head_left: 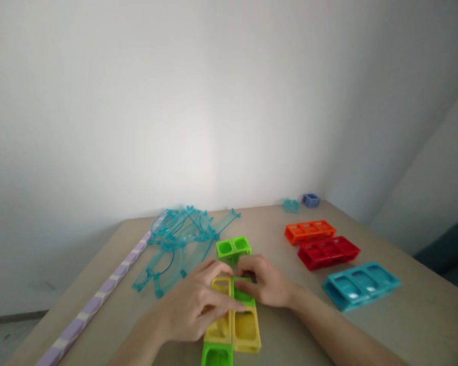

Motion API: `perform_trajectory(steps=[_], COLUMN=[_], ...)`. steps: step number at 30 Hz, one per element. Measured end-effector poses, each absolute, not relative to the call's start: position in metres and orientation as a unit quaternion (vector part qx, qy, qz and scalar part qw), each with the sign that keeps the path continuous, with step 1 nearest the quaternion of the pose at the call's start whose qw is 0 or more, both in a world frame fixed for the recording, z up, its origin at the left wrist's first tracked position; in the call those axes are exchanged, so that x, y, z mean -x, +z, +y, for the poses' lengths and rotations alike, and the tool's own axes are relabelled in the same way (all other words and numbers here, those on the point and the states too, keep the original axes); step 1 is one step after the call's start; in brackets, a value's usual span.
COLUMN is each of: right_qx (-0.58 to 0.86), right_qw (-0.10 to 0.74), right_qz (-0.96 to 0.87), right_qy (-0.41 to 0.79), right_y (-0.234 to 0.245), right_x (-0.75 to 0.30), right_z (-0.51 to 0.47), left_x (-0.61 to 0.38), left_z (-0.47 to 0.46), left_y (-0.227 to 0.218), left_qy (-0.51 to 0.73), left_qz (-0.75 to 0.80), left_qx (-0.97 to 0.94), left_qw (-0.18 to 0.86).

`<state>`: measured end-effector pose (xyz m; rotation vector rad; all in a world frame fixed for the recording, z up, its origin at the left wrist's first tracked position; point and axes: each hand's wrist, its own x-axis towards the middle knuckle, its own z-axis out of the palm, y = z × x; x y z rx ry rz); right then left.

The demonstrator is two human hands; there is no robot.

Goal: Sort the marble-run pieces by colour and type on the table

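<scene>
My left hand lies over a flat cluster of yellow blocks on the table, fingers curled and pressing on them. My right hand is closed on a green block at the cluster's far right corner. Another green block joins the cluster at the near edge. A green double block stands just beyond my fingertips, apart from the cluster.
Clear turquoise track pieces are piled at the far left. A purple-and-white strip runs along the table's left edge. Orange, red and turquoise triple blocks lie to the right. Two small pieces sit by the wall.
</scene>
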<state>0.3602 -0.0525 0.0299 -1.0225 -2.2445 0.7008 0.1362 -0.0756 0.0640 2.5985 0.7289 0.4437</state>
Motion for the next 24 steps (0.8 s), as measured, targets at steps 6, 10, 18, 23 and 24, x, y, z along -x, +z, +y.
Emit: perform_trajectory(steps=[6, 10, 18, 23, 24], right_qx=[0.375, 0.360, 0.366, 0.366, 0.365], right_qw=[0.294, 0.311, 0.383, 0.373, 0.359], right_qz=[-0.835, -0.845, -0.829, -0.830, -0.834], right_qy=[0.276, 0.243, 0.178, 0.196, 0.206], right_y=[0.0270, 0.0287, 0.0325, 0.0336, 0.0331], right_x=[-0.3582, -0.3574, -0.3662, -0.3655, -0.3642], right_z=[-0.0529, -0.0545, -0.0560, -0.0553, -0.0552], left_x=[-0.1363, -0.1365, -0.1364, -0.1376, -0.1375], left_z=[-0.0735, -0.0740, -0.0745, -0.0759, -0.0762], left_y=[0.0618, 0.0631, 0.0631, 0.0632, 0.0628], left_qy=[0.165, 0.171, 0.172, 0.170, 0.169], left_qz=[0.249, 0.252, 0.265, 0.263, 0.263], left_qx=[-0.932, -0.929, -0.925, -0.925, -0.925], left_qw=[0.206, 0.212, 0.212, 0.216, 0.217])
